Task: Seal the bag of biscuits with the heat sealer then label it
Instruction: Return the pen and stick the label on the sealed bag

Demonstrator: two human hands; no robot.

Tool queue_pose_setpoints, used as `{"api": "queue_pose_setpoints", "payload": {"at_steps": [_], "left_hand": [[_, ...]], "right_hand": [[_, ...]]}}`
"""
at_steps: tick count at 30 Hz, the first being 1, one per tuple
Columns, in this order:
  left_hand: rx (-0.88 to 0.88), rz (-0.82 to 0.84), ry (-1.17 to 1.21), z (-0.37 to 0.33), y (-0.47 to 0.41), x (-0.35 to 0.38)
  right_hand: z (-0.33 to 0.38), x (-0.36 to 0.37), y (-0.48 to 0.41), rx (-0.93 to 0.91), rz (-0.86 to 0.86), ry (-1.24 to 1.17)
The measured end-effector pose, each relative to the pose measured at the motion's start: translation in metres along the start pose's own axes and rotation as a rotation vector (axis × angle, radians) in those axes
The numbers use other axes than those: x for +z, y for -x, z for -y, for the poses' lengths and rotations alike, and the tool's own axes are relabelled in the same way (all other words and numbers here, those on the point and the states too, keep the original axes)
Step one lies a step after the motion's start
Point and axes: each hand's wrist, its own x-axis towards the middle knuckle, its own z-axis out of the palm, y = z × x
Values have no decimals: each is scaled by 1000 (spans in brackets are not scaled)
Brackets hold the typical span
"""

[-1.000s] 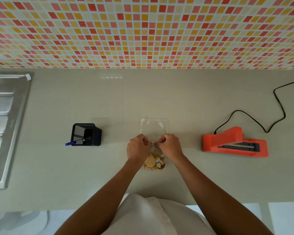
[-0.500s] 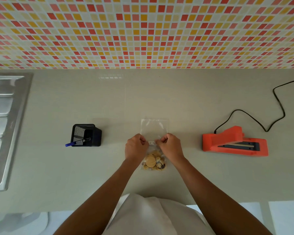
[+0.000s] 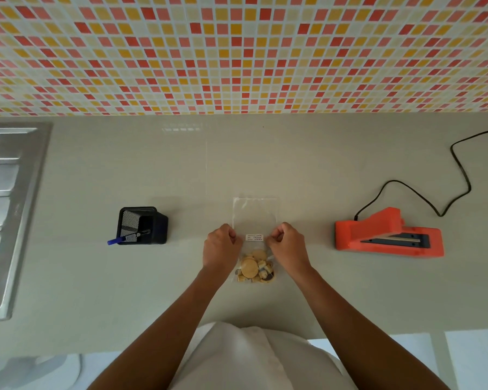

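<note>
A clear plastic bag point(image 3: 255, 216) lies flat on the counter, its open top pointing away from me. Round biscuits point(image 3: 253, 269) fill its near end. A small white label point(image 3: 254, 237) sits on the bag's middle. My left hand point(image 3: 219, 248) pinches the bag's left edge beside the label. My right hand point(image 3: 287, 247) pinches the right edge at the same height. The orange heat sealer point(image 3: 388, 235) lies to the right, apart from both hands.
A black mesh pen holder point(image 3: 142, 225) with a blue marker point(image 3: 121, 239) lies on its side at the left. A steel sink drainer point(image 3: 4, 212) is at the far left. The sealer's black cord point(image 3: 459, 170) loops to the back right. The tiled wall point(image 3: 243, 52) borders the counter point(image 3: 265, 159).
My two hands have moved apart to the bag's side edges, which uncovers the white label between them. The bag lies flatter.
</note>
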Motion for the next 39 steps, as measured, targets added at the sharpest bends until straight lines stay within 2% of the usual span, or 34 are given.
{"api": "queue_pose_setpoints", "payload": {"at_steps": [6,12,24,33,39], "left_hand": [[-122,56,25,16,2,-9],[-148,158,133,19,1,-4],[-50,28,303,-12,-57,-30],[-90,-46,331,-45,-97,-32],[-124,-58,343,-50,-102,-27]], "right_hand": [[-17,-12,13,64,-48,-25],[-16,-9,14,70,6,-113],[41,-22,-38,-23,-148,-228],[68,-30,-89,-10,-238,-227],[69,-29,-98,5,-231,-186]]}}
